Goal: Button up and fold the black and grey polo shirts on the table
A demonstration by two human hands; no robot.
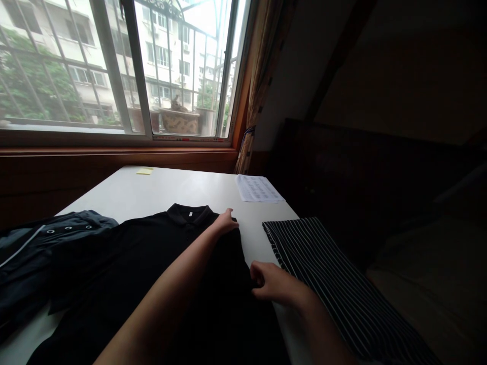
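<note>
A black polo shirt (pixel 144 258) lies spread on the white table (pixel 182 185), its collar toward the window and a small white label inside the neck. My left hand (pixel 226 222) reaches across the shirt and is closed on its right shoulder edge. Lower down, my right hand (pixel 271 280) curls around the same side edge of the shirt, its fingers bent inward. The cloth inside both grips is mostly hidden. The shirt's left sleeve spreads toward a dark grey garment.
Dark grey garment (pixel 81 225) with eyelets and a white stripe at left. Folded black-and-white striped cloth (pixel 327 268) along the right edge. Printed papers (pixel 258 188) and yellow sticky notes (pixel 144 171) sit at the far side, below a barred window (pixel 182 76) and curtain (pixel 258 76).
</note>
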